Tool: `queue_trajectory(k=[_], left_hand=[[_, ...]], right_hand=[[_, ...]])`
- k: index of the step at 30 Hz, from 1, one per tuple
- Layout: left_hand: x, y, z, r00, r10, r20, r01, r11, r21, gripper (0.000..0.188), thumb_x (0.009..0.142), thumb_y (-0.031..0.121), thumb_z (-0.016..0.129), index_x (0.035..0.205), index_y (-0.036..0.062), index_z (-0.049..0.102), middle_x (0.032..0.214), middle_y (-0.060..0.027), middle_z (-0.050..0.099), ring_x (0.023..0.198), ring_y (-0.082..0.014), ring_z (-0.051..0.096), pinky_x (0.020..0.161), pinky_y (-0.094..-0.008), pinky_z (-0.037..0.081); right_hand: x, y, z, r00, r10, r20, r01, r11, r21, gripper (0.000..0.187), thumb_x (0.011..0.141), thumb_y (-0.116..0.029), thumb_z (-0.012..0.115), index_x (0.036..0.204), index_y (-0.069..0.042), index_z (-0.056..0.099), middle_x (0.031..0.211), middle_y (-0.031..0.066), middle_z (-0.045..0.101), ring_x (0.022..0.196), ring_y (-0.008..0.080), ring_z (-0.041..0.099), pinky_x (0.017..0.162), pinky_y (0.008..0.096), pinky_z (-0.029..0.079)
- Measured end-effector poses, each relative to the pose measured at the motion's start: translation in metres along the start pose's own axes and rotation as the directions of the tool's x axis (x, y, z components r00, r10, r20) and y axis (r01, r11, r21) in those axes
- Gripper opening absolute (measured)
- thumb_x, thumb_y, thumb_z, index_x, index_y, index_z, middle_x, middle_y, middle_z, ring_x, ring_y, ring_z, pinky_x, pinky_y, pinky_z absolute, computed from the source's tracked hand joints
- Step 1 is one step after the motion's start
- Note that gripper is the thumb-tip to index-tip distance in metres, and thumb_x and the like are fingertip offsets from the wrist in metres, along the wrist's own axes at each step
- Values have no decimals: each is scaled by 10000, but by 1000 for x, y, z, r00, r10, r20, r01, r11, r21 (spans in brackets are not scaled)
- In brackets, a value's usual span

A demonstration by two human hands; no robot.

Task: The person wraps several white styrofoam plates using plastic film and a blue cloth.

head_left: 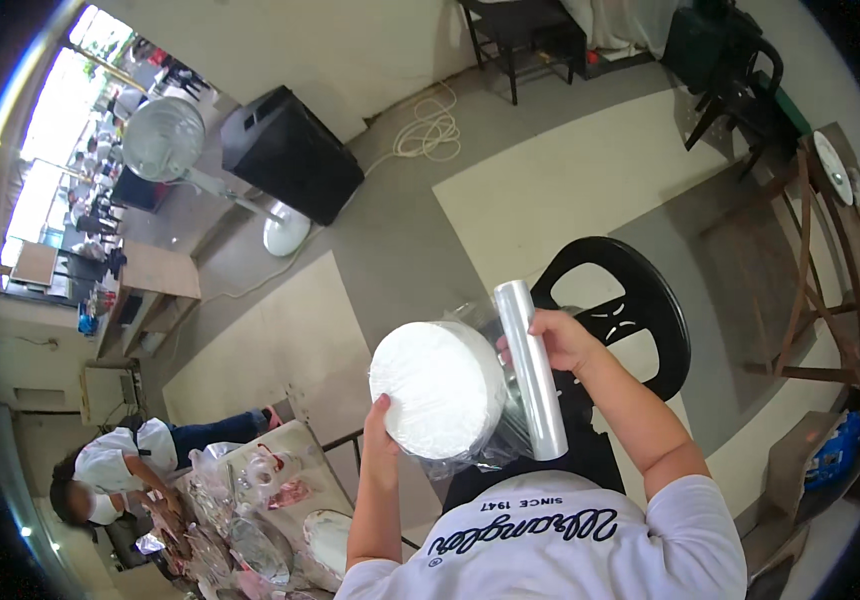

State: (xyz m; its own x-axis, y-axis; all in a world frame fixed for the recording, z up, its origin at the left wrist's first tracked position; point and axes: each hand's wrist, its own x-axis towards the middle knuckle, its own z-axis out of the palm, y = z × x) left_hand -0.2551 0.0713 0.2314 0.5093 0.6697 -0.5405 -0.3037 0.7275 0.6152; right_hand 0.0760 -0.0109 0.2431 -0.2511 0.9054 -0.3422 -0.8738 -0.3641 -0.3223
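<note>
I have both hands loaded. The white disc (437,388) sits in front of the shirt, flat face turned up toward my view, and the roll (532,370) stands just to its right. That side-by-side relation is what I judge any wrapping move turns on: the roll's long axis runs nearly up and down my view, top leaning a little left, alongside the disc's right rim. Clear film (465,465) shows loose around the disc's lower edge and in the gap; whether it joins the roll I can't tell.

The left hand (380,425) is nearer the disc and holds its lower-left rim, thumb up against the edge, fingers hidden beneath. The right hand (555,338) is closed around the roll's upper half, thumb on the right, fingertips showing past the left side, so the lower end hangs free. The left forearm rises almost straight; the right one slants in from lower right, elbow out, over the black chair (650,300).
</note>
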Motion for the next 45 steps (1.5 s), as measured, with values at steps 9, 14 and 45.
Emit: queue_trajectory(k=[9,14,45], left_hand=[[-28,4,58,994,109,-10,-108,992,67,640,841,369,547,1303,-24,342,1241,-205,476,1100,-353,504,930,-466,423],[-30,-9,77,985,122,123,-112,990,-80,638,860,386,509,1311,-27,329,1252,-200,472,1096,-336,513,927,-467,425],[-32,27,200,939,-44,341,191,892,-409,546,841,483,447,1284,163,458,1307,-83,466,1182,-328,447,971,-552,336]], right_hand=[[-35,-6,36,972,-172,-158,109,932,-346,508,720,-224,598,1137,36,467,982,217,578,869,330,592,791,450,495],[-45,-4,40,984,-112,-140,124,989,76,419,730,-210,566,1082,6,499,867,177,581,761,322,601,741,466,506],[-58,-11,96,811,-567,141,584,792,-177,379,869,-222,541,1216,-81,481,1080,82,569,996,181,554,816,366,496]])
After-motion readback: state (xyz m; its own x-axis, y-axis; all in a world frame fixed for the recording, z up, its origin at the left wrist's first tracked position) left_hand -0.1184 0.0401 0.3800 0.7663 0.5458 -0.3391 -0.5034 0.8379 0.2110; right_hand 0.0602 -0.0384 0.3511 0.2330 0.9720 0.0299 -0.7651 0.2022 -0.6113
